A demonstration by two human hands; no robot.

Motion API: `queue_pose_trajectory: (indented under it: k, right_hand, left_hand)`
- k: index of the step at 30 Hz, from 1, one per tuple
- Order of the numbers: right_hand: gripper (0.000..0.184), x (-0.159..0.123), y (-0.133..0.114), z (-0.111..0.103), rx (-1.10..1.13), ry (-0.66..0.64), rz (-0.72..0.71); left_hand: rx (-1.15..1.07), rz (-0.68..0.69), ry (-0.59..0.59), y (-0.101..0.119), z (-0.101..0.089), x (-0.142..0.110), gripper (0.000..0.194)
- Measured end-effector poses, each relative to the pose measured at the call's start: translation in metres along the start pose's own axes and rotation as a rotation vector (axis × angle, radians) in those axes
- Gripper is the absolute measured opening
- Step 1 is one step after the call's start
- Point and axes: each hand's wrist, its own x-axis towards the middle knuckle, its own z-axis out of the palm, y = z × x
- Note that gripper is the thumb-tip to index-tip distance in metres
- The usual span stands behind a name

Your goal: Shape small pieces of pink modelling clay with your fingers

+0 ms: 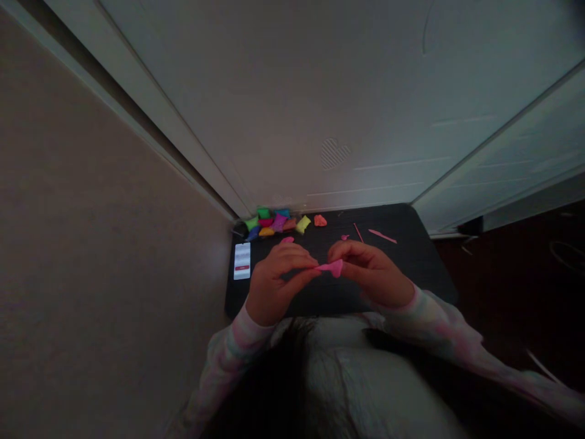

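Together, left hand and right hand fingers pinch pink clay; phone text unreadable.

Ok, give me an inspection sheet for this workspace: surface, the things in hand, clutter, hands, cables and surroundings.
Surface: small dark table set against a pale wall; the light is dim.
Things in hand: pink clay piece, pinched between both hands above the table.
Clutter: coloured clay packets bunched at the far left corner, an orange clay lump, pink sticks, small pink bits, and a white card or phone at the left edge.
Hands: left hand and right hand both grip the pink piece with their fingertips.
Cables: nothing seen.
Surroundings: beige wall to the left, pale panels behind, dark floor to the right.
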Motion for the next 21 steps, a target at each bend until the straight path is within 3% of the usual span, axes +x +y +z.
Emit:
queue_pose_trajectory:
  k: [9, 21]
  right_hand:
    - [0.003, -0.0007, -0.0006, -0.0005, -0.042, -0.009, -0.007]
    - [0.008, 0.0008, -0.0051, 0.0025, -0.118, 0.004, -0.002]
  left_hand:
    - [-0.003, -0.015, -0.050, 0.0018, 0.0001, 0.0014, 0.015]
    - [0.012, -0.002, -0.022, 0.0040, 0.0025, 0.0002, 0.010]
